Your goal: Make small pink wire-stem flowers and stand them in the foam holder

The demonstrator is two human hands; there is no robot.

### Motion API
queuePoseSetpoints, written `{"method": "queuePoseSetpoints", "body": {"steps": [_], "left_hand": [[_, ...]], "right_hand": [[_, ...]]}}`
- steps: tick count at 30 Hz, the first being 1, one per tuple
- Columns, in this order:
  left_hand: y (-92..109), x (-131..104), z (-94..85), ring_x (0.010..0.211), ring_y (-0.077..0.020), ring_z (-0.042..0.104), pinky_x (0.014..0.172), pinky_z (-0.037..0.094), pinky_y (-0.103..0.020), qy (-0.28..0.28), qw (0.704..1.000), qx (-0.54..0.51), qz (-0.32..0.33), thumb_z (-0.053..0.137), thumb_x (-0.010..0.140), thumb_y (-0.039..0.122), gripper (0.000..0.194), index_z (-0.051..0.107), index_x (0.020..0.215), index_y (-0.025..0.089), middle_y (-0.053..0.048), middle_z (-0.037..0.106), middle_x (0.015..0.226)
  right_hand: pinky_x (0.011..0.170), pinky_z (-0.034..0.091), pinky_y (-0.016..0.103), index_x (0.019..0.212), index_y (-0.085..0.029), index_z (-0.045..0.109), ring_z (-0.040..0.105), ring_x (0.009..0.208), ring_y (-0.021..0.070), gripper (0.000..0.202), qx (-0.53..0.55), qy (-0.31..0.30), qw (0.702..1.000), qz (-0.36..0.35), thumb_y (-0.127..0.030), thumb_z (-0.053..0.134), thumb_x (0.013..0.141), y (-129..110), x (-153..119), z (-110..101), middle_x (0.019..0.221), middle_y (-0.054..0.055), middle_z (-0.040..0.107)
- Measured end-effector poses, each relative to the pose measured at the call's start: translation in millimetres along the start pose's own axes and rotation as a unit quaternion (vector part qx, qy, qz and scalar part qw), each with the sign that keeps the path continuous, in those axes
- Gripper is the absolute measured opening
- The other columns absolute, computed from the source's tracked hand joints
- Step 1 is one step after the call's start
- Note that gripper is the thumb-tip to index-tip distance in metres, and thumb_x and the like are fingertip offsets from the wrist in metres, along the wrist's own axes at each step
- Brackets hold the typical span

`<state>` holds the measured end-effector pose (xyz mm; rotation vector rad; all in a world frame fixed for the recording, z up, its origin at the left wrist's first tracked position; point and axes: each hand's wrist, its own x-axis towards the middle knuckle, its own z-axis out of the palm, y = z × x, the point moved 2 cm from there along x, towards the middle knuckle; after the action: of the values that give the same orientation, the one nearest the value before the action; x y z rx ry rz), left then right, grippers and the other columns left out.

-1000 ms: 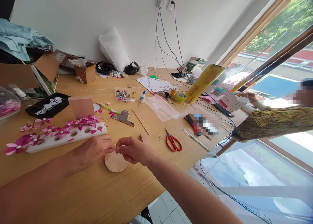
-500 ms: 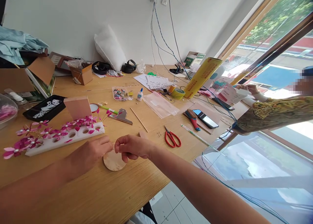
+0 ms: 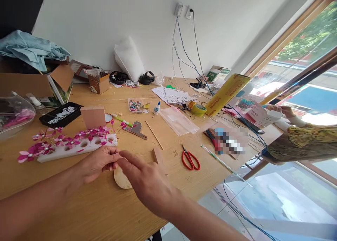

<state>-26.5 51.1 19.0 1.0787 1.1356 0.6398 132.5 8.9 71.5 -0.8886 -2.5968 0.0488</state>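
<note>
Head view: my left hand [image 3: 101, 162] pinched narrow, probably steadying something too fine to see; right hand [image 3: 152, 186] straight-fingered, grip unclear, partly hiding round pale wooden disc [image 3: 120, 179].

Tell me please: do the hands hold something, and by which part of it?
This cannot be told: the left hand looks pinched, close to the right hand, but anything held is too small to see.

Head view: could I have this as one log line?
left hand: pinching, contents unclear | right hand: outstretched beside left | round disc: partly hidden | red-handled scissors: on table
</note>
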Motion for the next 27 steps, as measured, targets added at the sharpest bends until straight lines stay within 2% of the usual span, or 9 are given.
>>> {"method": "queuePoseSetpoints", "body": {"steps": [3,6,11,16,19,21,23,24,27], "left_hand": [[4,-1,3.4,0.048,-0.0076,0.038,0.048,0.029,-0.021,-0.009,1.000,-0.005,-0.009,0.068,0.061,0.039,0.026,0.057,0.061,0.015,0.004,0.051,0.053],[9,-4,5.7,0.045,-0.0070,0.036,0.045,0.026,-0.021,-0.009,1.000,-0.007,-0.017,0.069,0.060,0.041,0.029,0.056,0.058,0.015,0.005,0.049,0.049],[10,-4,6.2,0.046,-0.0072,0.037,0.045,0.025,-0.021,-0.006,1.000,-0.002,-0.022,0.069,0.060,0.043,0.030,0.058,0.062,0.015,0.005,0.049,0.048],[7,-3,7.7,0.048,-0.0079,0.039,0.047,0.029,-0.021,-0.005,1.000,0.017,-0.013,0.067,0.061,0.042,0.029,0.059,0.064,0.014,0.005,0.049,0.049],[5,0,8.6,0.047,-0.0090,0.041,0.046,0.031,-0.022,0.007,0.998,0.067,0.020,0.060,0.066,0.041,0.026,0.057,0.064,0.015,0.005,0.048,0.048],[5,2,8.6,0.047,-0.0100,0.042,0.045,0.032,-0.022,0.012,0.987,0.143,0.072,0.052,0.071,0.039,0.024,0.056,0.063,0.016,0.005,0.046,0.048],[6,3,8.0,0.049,-0.0110,0.044,0.047,0.034,-0.023,0.027,0.951,0.263,0.160,0.046,0.076,0.033,0.024,0.057,0.063,0.016,0.004,0.047,0.051],[7,2,7.7,0.052,-0.0116,0.046,0.049,0.036,-0.023,0.039,0.919,0.329,0.215,0.043,0.078,0.029,0.025,0.058,0.064,0.016,0.002,0.048,0.055],[5,-2,8.1,0.058,-0.0122,0.049,0.053,0.038,-0.023,0.044,0.780,0.495,0.379,0.034,0.085,0.016,0.031,0.061,0.070,0.016,-0.001,0.051,0.065]], "right_hand": [[0.046,0.032,0.024,0.098,-0.015,0.055,0.060,0.066,0.0125,0.020,-0.024,-0.023,0.998,0.053,-0.006,0.045,0.083,15,4,25,0.102,0.006,0.062],[0.049,0.030,0.022,0.087,-0.016,0.058,0.059,0.066,0.0109,0.018,-0.012,-0.039,0.997,0.071,-0.002,0.050,0.079,30,7,37,0.089,0.002,0.065],[0.052,0.028,0.020,0.080,-0.016,0.060,0.056,0.061,0.0086,0.018,0.017,-0.051,0.992,0.118,0.000,0.053,0.077,31,8,37,0.078,-0.001,0.065],[0.050,0.026,0.021,0.076,-0.017,0.058,0.054,0.056,0.0089,0.018,0.002,-0.060,0.987,0.151,0.000,0.053,0.075,27,7,38,0.073,-0.001,0.064],[0.053,0.028,0.021,0.078,-0.016,0.057,0.056,0.059,0.0105,0.015,0.024,-0.053,0.978,0.198,-0.003,0.050,0.077,26,9,37,0.072,0.000,0.065],[0.055,0.031,0.020,0.076,-0.016,0.056,0.057,0.058,0.0104,0.015,0.089,-0.053,0.960,0.260,-0.006,0.047,0.080,27,12,35,0.064,-0.001,0.064],[0.054,0.033,0.018,0.069,-0.017,0.053,0.056,0.052,0.0084,0.018,0.184,-0.070,0.923,0.332,-0.006,0.044,0.081,29,14,33,0.054,-0.004,0.060],[0.051,0.034,0.017,0.066,-0.017,0.051,0.054,0.047,0.0070,0.020,0.236,-0.082,0.897,0.365,-0.006,0.043,0.080,30,15,33,0.050,-0.005,0.058],[0.042,0.034,0.015,0.060,-0.017,0.046,0.049,0.036,0.0045,0.023,0.383,-0.108,0.812,0.426,-0.005,0.041,0.079,35,15,39,0.045,-0.007,0.053]]}}
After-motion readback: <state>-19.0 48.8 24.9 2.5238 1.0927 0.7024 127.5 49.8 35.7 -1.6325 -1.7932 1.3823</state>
